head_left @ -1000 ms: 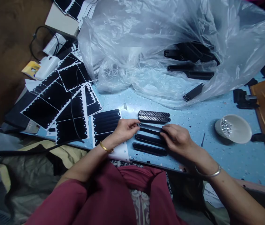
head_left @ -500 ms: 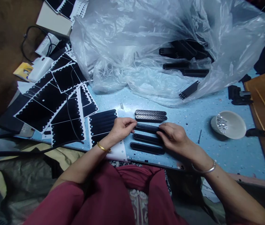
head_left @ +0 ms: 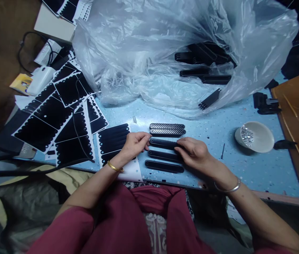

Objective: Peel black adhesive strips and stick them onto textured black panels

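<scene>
A long black strip (head_left: 162, 143) with rounded ends lies across the space between my hands. My right hand (head_left: 193, 151) grips its right end between thumb and fingers. At its left end is my left hand (head_left: 136, 143), thumb and fingers pinched together; whether anything small is between them cannot be made out. Below lie two similar black strips, a middle one (head_left: 162, 156) and a lower one (head_left: 164, 166). Two textured strips (head_left: 167, 129) sit side by side just above. A sheet of black stickers (head_left: 114, 139) lies beside my left hand.
A large clear plastic bag (head_left: 128, 46) with black parts covers the back. Overlapping sticker sheets (head_left: 49, 120) and a black cable (head_left: 77, 130) are at left. On the right stand a white bowl (head_left: 264, 137) of small shiny pieces and a thin dark tool (head_left: 223, 151).
The whole view has shifted slightly, with table items appearing a little further left. My left fingertips have moved slightly off the strip's left end, where a round hole now shows.
</scene>
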A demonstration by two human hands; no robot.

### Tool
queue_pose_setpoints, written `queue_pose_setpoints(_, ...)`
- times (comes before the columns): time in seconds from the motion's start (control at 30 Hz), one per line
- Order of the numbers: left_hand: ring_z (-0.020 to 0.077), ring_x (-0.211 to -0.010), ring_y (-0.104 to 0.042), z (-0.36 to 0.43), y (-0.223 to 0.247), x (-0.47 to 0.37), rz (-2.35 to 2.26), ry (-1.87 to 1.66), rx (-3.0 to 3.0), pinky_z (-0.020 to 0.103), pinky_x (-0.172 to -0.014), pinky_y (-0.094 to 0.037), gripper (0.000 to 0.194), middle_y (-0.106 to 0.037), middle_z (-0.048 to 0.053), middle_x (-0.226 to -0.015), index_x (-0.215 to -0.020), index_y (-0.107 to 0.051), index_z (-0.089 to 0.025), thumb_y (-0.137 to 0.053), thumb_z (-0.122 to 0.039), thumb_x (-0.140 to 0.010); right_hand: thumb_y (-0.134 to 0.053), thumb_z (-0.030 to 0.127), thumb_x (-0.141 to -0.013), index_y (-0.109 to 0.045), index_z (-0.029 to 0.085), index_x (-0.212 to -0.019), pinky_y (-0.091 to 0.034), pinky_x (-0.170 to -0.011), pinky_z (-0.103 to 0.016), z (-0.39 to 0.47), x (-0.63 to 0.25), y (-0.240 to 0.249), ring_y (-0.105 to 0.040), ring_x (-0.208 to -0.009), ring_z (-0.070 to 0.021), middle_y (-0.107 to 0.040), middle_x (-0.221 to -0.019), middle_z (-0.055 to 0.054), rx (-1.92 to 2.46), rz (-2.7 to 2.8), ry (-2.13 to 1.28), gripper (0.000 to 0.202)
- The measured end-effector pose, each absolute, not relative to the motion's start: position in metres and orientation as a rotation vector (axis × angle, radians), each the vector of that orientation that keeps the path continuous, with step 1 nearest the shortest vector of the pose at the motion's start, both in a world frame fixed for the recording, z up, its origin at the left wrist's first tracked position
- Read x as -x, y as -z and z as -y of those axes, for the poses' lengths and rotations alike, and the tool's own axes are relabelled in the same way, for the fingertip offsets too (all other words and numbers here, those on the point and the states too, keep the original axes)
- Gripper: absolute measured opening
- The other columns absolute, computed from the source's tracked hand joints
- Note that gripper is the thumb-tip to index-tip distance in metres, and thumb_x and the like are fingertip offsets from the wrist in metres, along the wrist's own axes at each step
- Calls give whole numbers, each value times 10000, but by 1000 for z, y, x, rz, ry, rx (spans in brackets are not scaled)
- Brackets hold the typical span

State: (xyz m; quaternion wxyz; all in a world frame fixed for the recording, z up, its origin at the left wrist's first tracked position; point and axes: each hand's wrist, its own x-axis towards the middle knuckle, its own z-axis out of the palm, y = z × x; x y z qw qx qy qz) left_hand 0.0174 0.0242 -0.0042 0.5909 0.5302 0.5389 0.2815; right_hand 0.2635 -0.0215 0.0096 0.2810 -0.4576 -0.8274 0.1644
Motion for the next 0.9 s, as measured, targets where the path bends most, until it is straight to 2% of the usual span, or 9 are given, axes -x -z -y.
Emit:
queue_pose_setpoints(0.17,94,-454,-592,-24,3,-20,-1281,-638,-1341,164,-446,-416,191,-613,-6,-543,-776,-725,-115,-616,-270,-807,-558,155,-906,-645,164,-896,-552,-657,-318,22,-265,-10,-673,-738,-196,-701,-809,-85,1232,2206,-480,88)
queue_pose_setpoints(0.43,112,-471,-610,-24,4,-20,-1294,-637,-1368,173,-455,-446,199,-626,-5,-528,-766,-729,-131,-624,-295,-809,-590,225,-902,-693,207,-927,-583,-694,-329,25,-269,-3,-698,-764,-193,-731,-841,-55,1333,2077,-563,107)
queue_pose_setpoints(0.77,86,-491,-599,-28,3,-16,-1191,-584,-1206,162,-466,-461,211,-614,3,-590,-873,-718,-94,-627,-275,-814,-560,201,-918,-680,195,-911,-574,-691,-319,26,-268,-3,-690,-756,-191,-722,-837,-65,1298,2122,-502,121)
queue_pose_setpoints(0.9,85,-479,-583,-29,4,-18,-1186,-572,-1242,163,-455,-449,203,-600,-3,-565,-789,-710,-105,-614,-282,-817,-543,212,-931,-672,196,-918,-574,-684,-325,27,-268,-1,-686,-755,-191,-717,-837,-66,1316,2144,-504,131)
